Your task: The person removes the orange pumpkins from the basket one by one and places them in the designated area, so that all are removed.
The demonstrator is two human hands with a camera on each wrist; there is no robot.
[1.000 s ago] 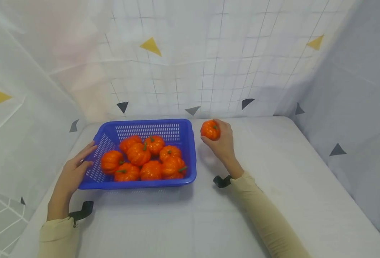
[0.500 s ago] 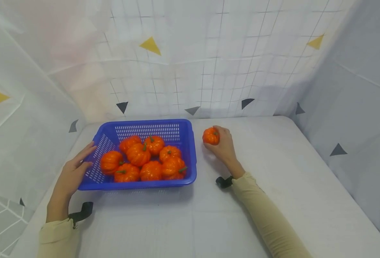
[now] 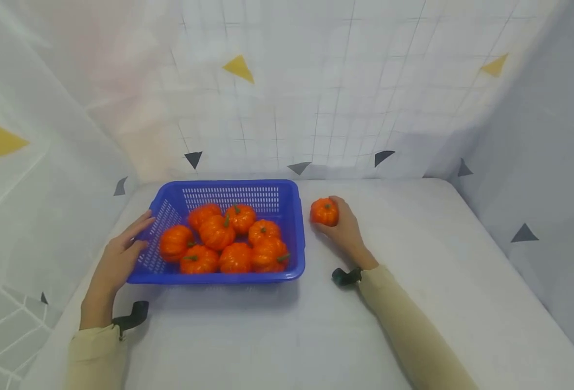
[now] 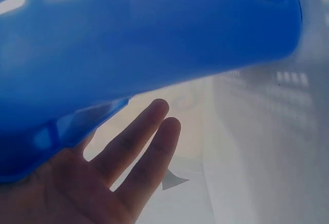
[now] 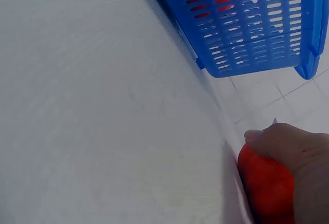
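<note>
My right hand [image 3: 347, 232] holds a small orange pumpkin [image 3: 322, 212] between thumb and fingers, just right of a blue plastic basket [image 3: 214, 278]. In the right wrist view the thumb curls over the pumpkin [image 5: 264, 180], close to the white tabletop. Several more orange pumpkins with green stems lie in the basket, one of them a ribbed pumpkin [image 3: 217, 233] near the middle. At the basket's left side rests my left hand [image 3: 115, 264], its fingers extended along the rim. The left wrist view shows those fingers [image 4: 139, 157] nearly straight beside the blue wall.
The white table [image 3: 413, 244] stretches to the right and in front of the basket. A pale sheet [image 3: 287, 92] with grid lines and triangle marks stands behind, and grey-white sheets flank both sides. A dark wrist mount [image 3: 346, 277] sits at the right cuff.
The right hand has come down and slightly nearer with the pumpkin, to the tabletop beside the basket. The left hand stays at the basket's rim. The head view has shifted slightly.
</note>
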